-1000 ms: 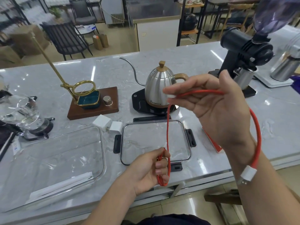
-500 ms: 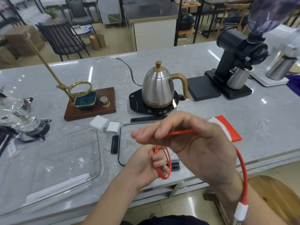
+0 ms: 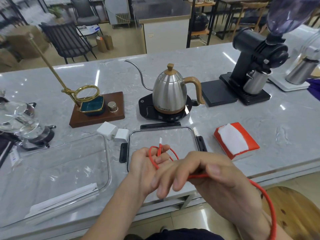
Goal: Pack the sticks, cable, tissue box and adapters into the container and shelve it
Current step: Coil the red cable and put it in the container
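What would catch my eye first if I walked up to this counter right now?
Probably the bright red cable, looped in the left hand and running through the right hand at the counter's near edge. Next, the red tissue box to the right of the clear lid, and the shiny steel kettle behind the lid.

- On the counter (image 3: 225, 118) we find the container (image 3: 57, 172) at left, sticks (image 3: 64, 199) inside it.
- Its lid (image 3: 173, 137) lies just right of it.
- Two adapters (image 3: 112, 131) sit behind, between them.
- The tissue box (image 3: 236, 140) lies right of the lid.
- The kettle (image 3: 170, 90) stands behind the lid.
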The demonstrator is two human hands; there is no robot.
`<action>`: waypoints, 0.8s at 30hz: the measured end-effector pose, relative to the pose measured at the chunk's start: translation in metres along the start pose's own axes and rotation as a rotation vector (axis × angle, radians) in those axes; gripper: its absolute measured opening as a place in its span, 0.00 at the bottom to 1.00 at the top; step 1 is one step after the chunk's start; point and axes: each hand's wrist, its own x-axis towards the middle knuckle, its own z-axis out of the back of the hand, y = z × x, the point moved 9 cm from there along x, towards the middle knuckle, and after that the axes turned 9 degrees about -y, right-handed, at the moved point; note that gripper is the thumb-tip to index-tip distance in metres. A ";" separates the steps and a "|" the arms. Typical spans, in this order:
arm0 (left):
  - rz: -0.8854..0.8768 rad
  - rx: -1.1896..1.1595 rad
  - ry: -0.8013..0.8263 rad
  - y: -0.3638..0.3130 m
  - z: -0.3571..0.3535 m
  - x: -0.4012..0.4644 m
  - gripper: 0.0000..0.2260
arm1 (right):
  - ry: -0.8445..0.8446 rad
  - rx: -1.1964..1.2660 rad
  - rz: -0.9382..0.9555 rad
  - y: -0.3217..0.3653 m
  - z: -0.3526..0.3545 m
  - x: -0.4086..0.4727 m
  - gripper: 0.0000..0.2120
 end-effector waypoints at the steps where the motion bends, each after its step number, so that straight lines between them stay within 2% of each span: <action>1: 0.035 -0.065 -0.015 0.000 0.000 -0.003 0.14 | -0.013 0.016 -0.003 0.002 0.003 0.000 0.20; 3: 0.076 -0.103 -0.082 0.002 0.006 -0.004 0.18 | -0.032 0.039 0.017 0.005 0.007 -0.002 0.19; 5: 0.083 -0.131 -0.051 0.001 -0.001 -0.009 0.20 | -0.034 0.030 0.003 0.004 0.007 -0.004 0.19; 9: 0.048 -0.108 0.026 -0.008 -0.022 -0.022 0.15 | -0.011 0.066 -0.061 -0.005 0.004 -0.008 0.20; 13: -0.023 -0.112 0.099 -0.023 -0.019 -0.020 0.15 | -0.028 0.137 -0.110 -0.015 0.015 -0.013 0.24; 18: -0.093 -0.232 0.133 -0.045 -0.013 -0.022 0.19 | -0.196 0.229 -0.209 -0.038 0.050 -0.022 0.27; 24: -0.071 -0.348 0.234 -0.051 -0.013 -0.030 0.18 | -0.532 0.285 -0.306 -0.058 0.094 -0.037 0.25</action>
